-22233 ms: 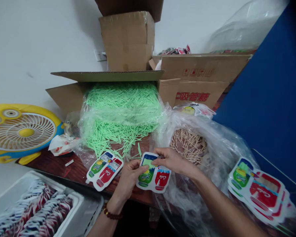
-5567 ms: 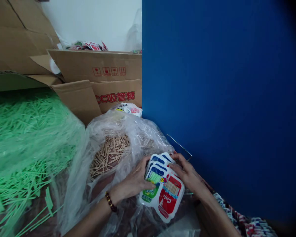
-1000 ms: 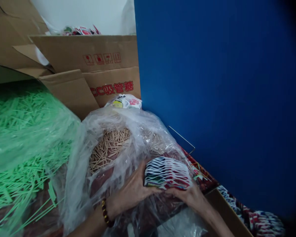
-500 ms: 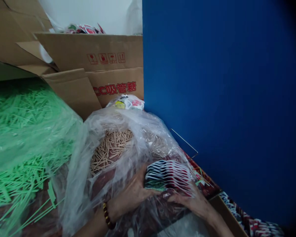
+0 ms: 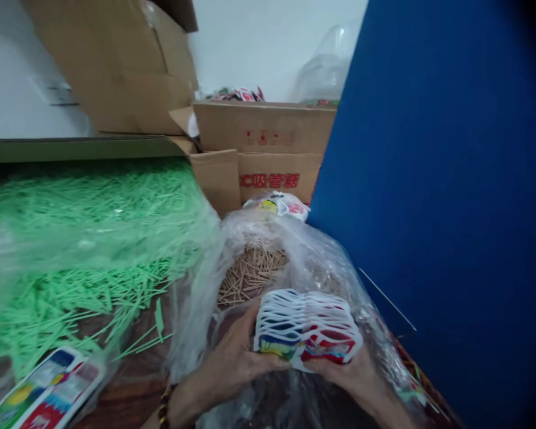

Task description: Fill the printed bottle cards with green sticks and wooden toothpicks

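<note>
Between my two hands I hold a stack of printed packets (image 5: 306,319) with white edges, yellow-green on the left half and red on the right. My left hand (image 5: 239,351) grips the left side, thumb along the near edge. My right hand (image 5: 346,372) closes on the right side, its fingers partly hidden behind the stack. Just beyond the stack lies a clear plastic bag (image 5: 310,238) with thin tan sticks (image 5: 252,274) showing through its opening. At the lower left, more of the printed packets (image 5: 49,387) lie flat on the table.
A heap of green sticks (image 5: 93,238) in clear plastic fills the left side. Cardboard boxes (image 5: 263,131) stand at the back. A tall blue panel (image 5: 438,179) walls off the right, with a thin metal rod (image 5: 388,301) beside it.
The view has swung left, bringing more green sticks and the flat packets into sight. The stack in my hands has tilted so its printed front shows more. Both hands keep their hold.
</note>
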The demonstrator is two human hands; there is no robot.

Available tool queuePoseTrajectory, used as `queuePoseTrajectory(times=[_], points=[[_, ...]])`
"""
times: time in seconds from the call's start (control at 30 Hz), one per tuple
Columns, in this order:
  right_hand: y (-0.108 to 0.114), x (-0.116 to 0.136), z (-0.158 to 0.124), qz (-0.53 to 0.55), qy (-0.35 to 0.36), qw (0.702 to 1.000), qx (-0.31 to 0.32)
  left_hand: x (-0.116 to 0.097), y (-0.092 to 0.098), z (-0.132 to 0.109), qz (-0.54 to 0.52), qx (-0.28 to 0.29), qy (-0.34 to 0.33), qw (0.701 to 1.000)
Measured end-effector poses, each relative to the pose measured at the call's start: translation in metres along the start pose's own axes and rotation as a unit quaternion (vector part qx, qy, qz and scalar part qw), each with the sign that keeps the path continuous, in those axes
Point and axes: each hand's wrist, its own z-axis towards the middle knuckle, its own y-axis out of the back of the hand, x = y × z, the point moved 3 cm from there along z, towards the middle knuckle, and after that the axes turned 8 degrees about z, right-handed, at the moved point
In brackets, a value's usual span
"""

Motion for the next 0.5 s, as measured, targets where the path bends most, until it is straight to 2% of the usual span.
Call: queuePoseTrajectory(times=[0.13, 0.2, 0.27, 0.3, 0.37, 0.4, 0.43, 0.5], points=[[-0.059, 0.013, 0.015, -0.025, 0.019, 0.999, 0.023, 0.008, 0.032, -0.036, -0.064, -0.059, 0.013, 0.996], [-0.09, 0.02, 0.021, -0.049, 0.034, 0.997, 0.047, 0.012, 0.052, -0.059, -0.056, -0.112, 0.005, 0.992], [-0.119, 0.027, 0.028, -0.083, 0.05, 0.993, 0.07, 0.015, 0.076, -0.09, 0.003, -0.219, -0.001, 0.976], [-0.133, 0.03, 0.032, -0.106, 0.059, 0.99, 0.077, 0.016, 0.089, -0.111, 0.042, -0.288, 0.006, 0.957], [-0.162, 0.037, 0.04, -0.174, 0.089, 0.976, 0.092, 0.016, 0.108, -0.16, 0.106, -0.421, 0.046, 0.9], [-0.177, 0.04, 0.043, -0.214, 0.108, 0.965, 0.105, 0.016, 0.112, -0.185, 0.104, -0.462, 0.074, 0.878], [-0.193, 0.043, 0.045, -0.252, 0.131, 0.951, 0.125, 0.016, 0.112, -0.207, 0.074, -0.468, 0.092, 0.876], [-0.229, 0.046, 0.046, -0.312, 0.184, 0.915, 0.177, 0.012, 0.103, -0.24, -0.017, -0.423, 0.11, 0.899]])
